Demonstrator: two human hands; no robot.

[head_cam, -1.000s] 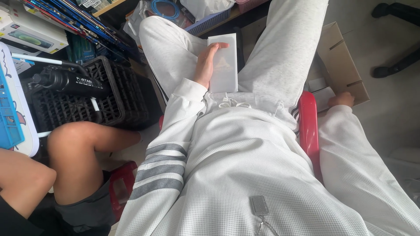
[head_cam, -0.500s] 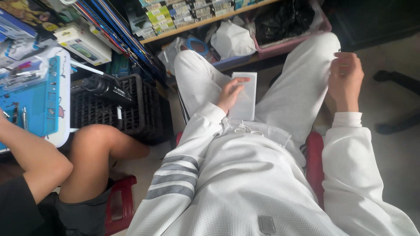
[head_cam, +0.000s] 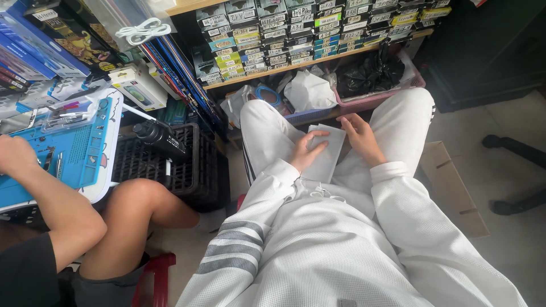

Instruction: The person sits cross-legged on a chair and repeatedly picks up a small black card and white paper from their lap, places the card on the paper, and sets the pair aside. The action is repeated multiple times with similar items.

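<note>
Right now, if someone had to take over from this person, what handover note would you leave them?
Left hand: lies flat on the white flat box, thumb side along its left edge.
Right hand: grips the box's right edge near the top.
The box rests in the lap between the thighs, shut as far as can be seen.
A co-worker's arm works at the blue mat on the left.
Done: box steadied with both hands. Left: box not yet opened.

We saw the box point(head_cam: 327, 152) lying on the lap between our left hand point(head_cam: 307, 152) and right hand point(head_cam: 361, 138); the crate point(head_cam: 170, 165) stood to our left, the cardboard point(head_cam: 452, 187) to our right.
</note>
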